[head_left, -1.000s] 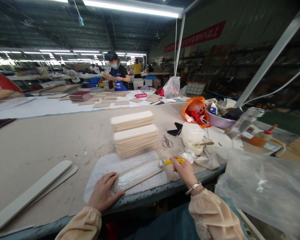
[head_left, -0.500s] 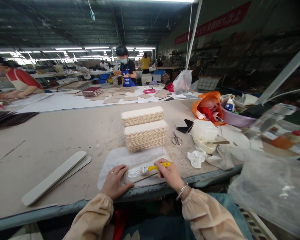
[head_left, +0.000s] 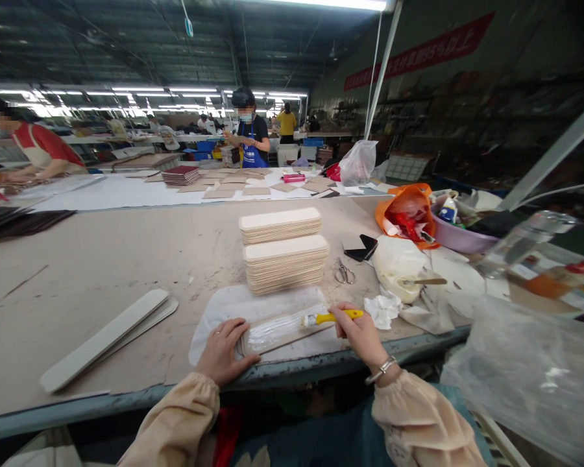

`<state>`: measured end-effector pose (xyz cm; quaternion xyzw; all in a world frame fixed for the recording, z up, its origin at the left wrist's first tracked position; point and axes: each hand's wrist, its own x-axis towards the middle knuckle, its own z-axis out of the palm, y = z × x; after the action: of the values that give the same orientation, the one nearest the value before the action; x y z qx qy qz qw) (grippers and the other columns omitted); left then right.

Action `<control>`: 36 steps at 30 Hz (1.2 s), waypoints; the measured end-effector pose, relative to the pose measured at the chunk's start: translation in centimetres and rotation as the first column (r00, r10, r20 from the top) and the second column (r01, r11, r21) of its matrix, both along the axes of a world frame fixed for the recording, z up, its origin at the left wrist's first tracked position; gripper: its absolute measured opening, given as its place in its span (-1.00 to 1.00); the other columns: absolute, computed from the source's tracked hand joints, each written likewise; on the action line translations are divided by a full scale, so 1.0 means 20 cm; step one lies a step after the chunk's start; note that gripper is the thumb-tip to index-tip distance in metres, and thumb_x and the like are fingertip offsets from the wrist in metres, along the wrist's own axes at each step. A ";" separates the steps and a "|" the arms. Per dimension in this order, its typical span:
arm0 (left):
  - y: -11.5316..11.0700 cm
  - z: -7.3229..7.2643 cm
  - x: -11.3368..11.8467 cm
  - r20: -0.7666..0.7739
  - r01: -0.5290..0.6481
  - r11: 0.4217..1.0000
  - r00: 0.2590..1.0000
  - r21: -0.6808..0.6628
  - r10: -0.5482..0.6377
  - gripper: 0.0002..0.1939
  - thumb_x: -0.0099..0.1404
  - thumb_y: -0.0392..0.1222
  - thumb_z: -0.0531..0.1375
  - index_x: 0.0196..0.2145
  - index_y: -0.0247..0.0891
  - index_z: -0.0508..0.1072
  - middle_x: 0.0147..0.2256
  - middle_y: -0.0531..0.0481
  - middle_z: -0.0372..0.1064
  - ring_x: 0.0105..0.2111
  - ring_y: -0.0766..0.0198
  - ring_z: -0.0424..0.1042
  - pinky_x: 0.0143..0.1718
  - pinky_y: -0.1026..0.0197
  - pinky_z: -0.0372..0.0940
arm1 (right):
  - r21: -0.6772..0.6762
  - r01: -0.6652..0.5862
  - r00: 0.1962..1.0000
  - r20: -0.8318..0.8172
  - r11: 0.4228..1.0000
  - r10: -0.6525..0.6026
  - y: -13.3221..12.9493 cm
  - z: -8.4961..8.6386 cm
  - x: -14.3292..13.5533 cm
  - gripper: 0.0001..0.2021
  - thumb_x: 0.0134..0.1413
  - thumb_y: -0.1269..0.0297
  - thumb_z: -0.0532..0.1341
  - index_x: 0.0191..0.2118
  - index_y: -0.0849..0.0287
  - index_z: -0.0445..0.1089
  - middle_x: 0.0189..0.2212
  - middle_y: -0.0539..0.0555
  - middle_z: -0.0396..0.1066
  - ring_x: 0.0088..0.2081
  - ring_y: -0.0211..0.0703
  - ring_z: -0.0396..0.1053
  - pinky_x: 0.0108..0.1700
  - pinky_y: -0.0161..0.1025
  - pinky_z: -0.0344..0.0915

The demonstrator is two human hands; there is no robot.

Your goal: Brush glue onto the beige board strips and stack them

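My right hand (head_left: 359,332) is closed round the yellow handle of a brush (head_left: 321,317), whose bristles rest on the right part of a long rounded strip (head_left: 277,332). White wet streaks cover much of the strip's top. With thumb and fingers spread, my left hand (head_left: 228,352) presses against the strip's left end. Under the strip lies a white sheet (head_left: 214,314). Just behind it stand two stacks of cream rounded strips, a taller front stack (head_left: 286,266) and a back stack (head_left: 280,224).
Left lie two long pale strips (head_left: 107,340). Scissors (head_left: 344,272), crumpled tissue (head_left: 382,311), a white container with a stick (head_left: 401,266) and an orange bag (head_left: 405,214) are on the right. Beyond the table, a person in a blue apron (head_left: 254,139) stands; another wears red (head_left: 46,146).
My right hand and the brush have moved right along the strip, and the white streaks now reach further right. My left hand stays at the strip's left end.
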<state>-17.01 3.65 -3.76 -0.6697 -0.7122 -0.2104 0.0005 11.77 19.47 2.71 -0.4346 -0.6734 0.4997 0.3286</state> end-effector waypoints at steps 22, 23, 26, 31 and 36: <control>0.00 0.01 0.00 -0.039 0.004 0.999 0.999 -0.043 -0.005 -0.35 0.04 0.23 0.18 0.00 -0.21 0.33 0.02 -0.17 0.27 0.04 -0.03 0.23 0.02 -0.07 0.20 | -0.132 -0.113 0.984 -0.151 0.985 0.093 -0.09 -0.04 -0.17 -0.74 0.06 0.05 0.12 -0.43 0.15 0.31 -0.76 -0.09 0.22 -0.68 -0.27 0.16 -0.56 -0.34 0.14; 0.00 0.01 0.00 -0.039 0.005 0.999 0.999 -0.043 -0.006 -0.35 0.03 0.24 0.18 -0.01 -0.21 0.34 0.02 -0.17 0.27 0.03 -0.03 0.24 0.02 -0.07 0.20 | -0.137 -0.115 0.982 -0.163 0.984 0.092 -0.10 -0.04 -0.19 -0.73 0.06 0.04 0.11 -0.42 0.15 0.31 -0.76 -0.09 0.22 -0.68 -0.27 0.16 -0.56 -0.34 0.14; 0.00 0.02 0.01 -0.038 0.002 0.999 0.999 -0.039 -0.003 -0.35 0.03 0.24 0.18 -0.01 -0.21 0.34 0.02 -0.18 0.28 0.02 -0.04 0.25 0.01 -0.08 0.21 | -0.157 -0.112 0.976 -0.201 0.981 0.079 -0.12 -0.05 -0.26 -0.73 0.05 0.03 0.11 -0.42 0.14 0.29 -0.76 -0.09 0.22 -0.67 -0.27 0.15 -0.56 -0.34 0.14; 0.00 0.03 0.01 -0.025 0.007 0.999 1.000 -0.040 -0.008 -0.33 0.03 0.24 0.18 0.00 -0.22 0.33 0.01 -0.19 0.28 0.02 -0.03 0.26 0.02 -0.07 0.21 | -0.243 -0.158 0.962 -0.258 0.957 0.094 -0.17 -0.06 -0.39 -0.74 0.02 0.04 0.13 -0.40 0.15 0.28 -0.76 -0.11 0.22 -0.69 -0.28 0.14 -0.58 -0.34 0.13; 0.00 0.02 0.01 -0.025 0.005 0.998 1.000 -0.055 -0.006 -0.32 0.02 0.23 0.19 -0.01 -0.26 0.33 0.02 -0.21 0.27 0.03 -0.04 0.24 0.02 -0.08 0.20 | -0.263 -0.202 0.959 -0.248 0.943 0.136 -0.20 -0.12 -0.50 -0.78 0.02 0.10 0.13 -0.44 0.15 0.29 -0.77 -0.11 0.24 -0.69 -0.29 0.16 -0.58 -0.37 0.15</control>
<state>-16.89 3.72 -3.43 -0.6741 -0.7157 -0.1823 -0.0096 1.71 15.48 0.26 -0.3579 -0.5873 0.6644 0.2925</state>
